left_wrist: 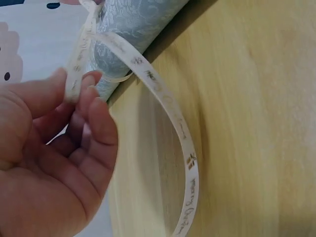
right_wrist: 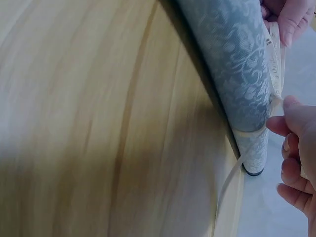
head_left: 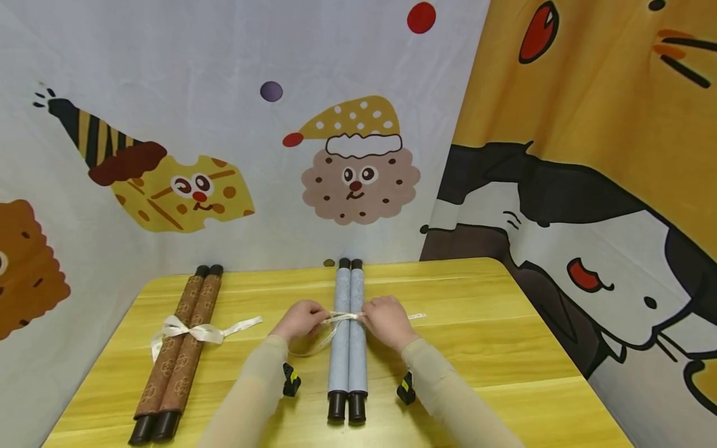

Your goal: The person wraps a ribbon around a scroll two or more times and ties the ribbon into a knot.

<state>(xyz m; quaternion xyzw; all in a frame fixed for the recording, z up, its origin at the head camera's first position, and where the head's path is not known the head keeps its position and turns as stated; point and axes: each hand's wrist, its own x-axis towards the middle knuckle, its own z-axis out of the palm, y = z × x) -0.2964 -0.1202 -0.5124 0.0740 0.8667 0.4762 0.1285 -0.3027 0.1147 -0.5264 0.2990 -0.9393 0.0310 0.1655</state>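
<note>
A light blue patterned scroll point(head_left: 339, 361), rolled from both ends with dark rod tips, lies lengthwise on the table. Around its middle runs a narrow cream ribbon point(left_wrist: 165, 96) with printed lettering. On the scroll's left side my left hand point(head_left: 302, 320) pinches a loop of this ribbon between thumb and fingers, while a loose tail curves down past it in the left wrist view. From the right, my right hand point(head_left: 388, 320) pinches the ribbon close to where it gathers over the scroll. Another ribbon end sticks out beyond the right hand.
To the left lies a brown patterned scroll point(head_left: 187, 367) tied with a white satin bow point(head_left: 207, 334). Both scrolls rest on a yellow wood-grain table point(head_left: 476, 386). Behind it hangs a cartoon-printed cloth point(head_left: 224, 37), with a printed orange one on the right.
</note>
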